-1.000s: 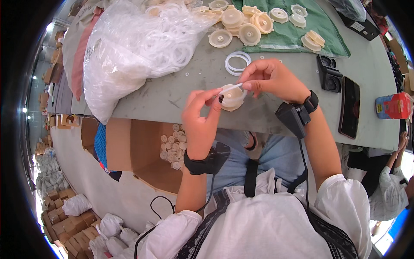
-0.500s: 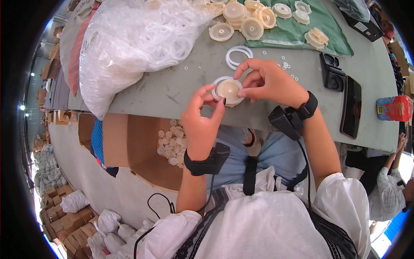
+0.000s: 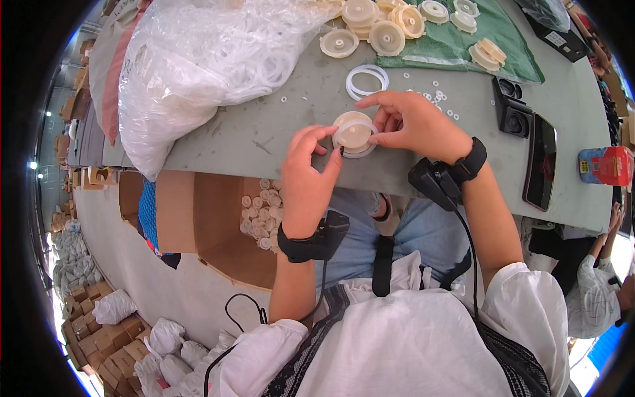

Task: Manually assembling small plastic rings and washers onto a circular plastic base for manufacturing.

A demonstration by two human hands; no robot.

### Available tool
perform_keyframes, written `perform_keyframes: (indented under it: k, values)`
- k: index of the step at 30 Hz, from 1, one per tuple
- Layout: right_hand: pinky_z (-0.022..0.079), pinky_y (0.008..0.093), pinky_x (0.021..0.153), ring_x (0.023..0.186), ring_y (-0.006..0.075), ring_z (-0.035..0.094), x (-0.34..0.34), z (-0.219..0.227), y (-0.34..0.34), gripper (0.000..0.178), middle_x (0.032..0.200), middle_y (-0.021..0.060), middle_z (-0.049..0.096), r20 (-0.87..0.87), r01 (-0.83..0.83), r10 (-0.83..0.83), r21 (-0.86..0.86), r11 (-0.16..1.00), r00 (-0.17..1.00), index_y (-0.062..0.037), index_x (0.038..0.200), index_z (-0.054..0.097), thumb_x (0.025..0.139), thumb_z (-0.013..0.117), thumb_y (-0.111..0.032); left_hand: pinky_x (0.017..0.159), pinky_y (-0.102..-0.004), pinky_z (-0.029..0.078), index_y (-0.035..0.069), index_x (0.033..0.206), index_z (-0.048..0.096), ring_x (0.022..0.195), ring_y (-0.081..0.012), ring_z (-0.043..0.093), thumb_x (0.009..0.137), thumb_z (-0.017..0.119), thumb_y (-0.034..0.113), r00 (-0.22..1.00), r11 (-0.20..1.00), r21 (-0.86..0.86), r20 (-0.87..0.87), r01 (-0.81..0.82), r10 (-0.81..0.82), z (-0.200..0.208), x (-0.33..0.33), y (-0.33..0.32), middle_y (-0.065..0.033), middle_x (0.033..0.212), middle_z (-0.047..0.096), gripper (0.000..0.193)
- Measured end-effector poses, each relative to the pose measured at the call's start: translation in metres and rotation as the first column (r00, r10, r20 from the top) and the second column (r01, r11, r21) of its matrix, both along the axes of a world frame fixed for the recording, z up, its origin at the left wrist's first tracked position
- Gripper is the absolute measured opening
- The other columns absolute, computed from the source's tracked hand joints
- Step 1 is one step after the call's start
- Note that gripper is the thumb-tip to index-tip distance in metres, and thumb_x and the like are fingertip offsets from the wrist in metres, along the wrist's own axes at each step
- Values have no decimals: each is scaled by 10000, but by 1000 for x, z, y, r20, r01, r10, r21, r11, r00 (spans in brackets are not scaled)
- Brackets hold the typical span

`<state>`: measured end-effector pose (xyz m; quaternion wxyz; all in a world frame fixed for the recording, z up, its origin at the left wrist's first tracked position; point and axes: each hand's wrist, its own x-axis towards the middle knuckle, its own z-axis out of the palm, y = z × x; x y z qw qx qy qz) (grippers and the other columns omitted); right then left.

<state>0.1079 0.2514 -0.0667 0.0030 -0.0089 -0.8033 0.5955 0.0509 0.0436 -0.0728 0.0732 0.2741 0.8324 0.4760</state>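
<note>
Between my hands, near the table's front edge, is a cream round plastic cap (image 3: 352,134) with a small raised center. A translucent white sealing ring (image 3: 361,155) lies over it, off center toward me. My left hand (image 3: 311,162) pinches the ring's left side with thumb and fingers. At its right side, the thumb and curled fingers of my right hand (image 3: 411,126) hold the ring's edge. How far the ring is seated on the cap I cannot tell. Just beyond lie a few loose white rings (image 3: 366,71), overlapping on the table.
A clear bag of white rings (image 3: 211,59) fills the table's far left. Cream caps (image 3: 387,38) lie at the back, partly on green cloth (image 3: 516,56). Small white washers (image 3: 436,98), a black case (image 3: 511,109) and a phone (image 3: 541,162) are rightward. Below stands a cardboard box (image 3: 218,225) of parts.
The ring has shifted on the cap and now crosses its face toward me, while the cap's far edge shows beyond it. Both hands remain close around them.
</note>
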Motion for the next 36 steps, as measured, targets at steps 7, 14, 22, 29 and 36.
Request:
perform_keyframes:
  k: [7,14,22,29,36]
  values:
    - [482,275,645,679,155,589,-1,-2,-1,317,766,71,638,-13,32,-32,53,998,999,3,1088,656,778,702,-46,657,-247,412,14,1015,635,744,-94,527,831,635,36,999,996,86,29,24,-27,-8,-8,1,-36,1085,684,186]
    - [470,261,600,643,127,574,-3,1,0,276,755,66,633,79,24,-24,3,1000,997,9,1091,652,822,668,-49,709,-307,483,-19,948,599,725,-172,571,801,614,33,999,996,93,53,-6,1,-2,-8,5,-93,1019,693,157]
    - [466,251,602,643,118,571,-3,0,1,271,759,61,640,63,19,-21,21,1000,998,16,1069,663,837,668,-124,707,-313,486,-28,894,576,737,-173,594,788,612,62,996,994,109,91,-2,-8,4,-9,8,-100,965,683,143]
    - [480,255,555,642,111,573,-5,0,-2,220,753,59,643,113,65,-62,-25,998,992,17,1018,670,854,652,-128,706,-318,485,-22,863,575,733,-175,595,791,632,83,995,996,81,96,-24,16,3,-10,11,-94,931,683,139]
    - [479,295,565,623,151,585,-7,-3,-7,151,742,108,654,88,140,-145,61,988,985,21,945,666,851,638,-94,680,-299,487,-21,858,574,714,-156,592,794,643,74,996,994,99,85,-42,34,-1,-11,12,-93,910,695,133]
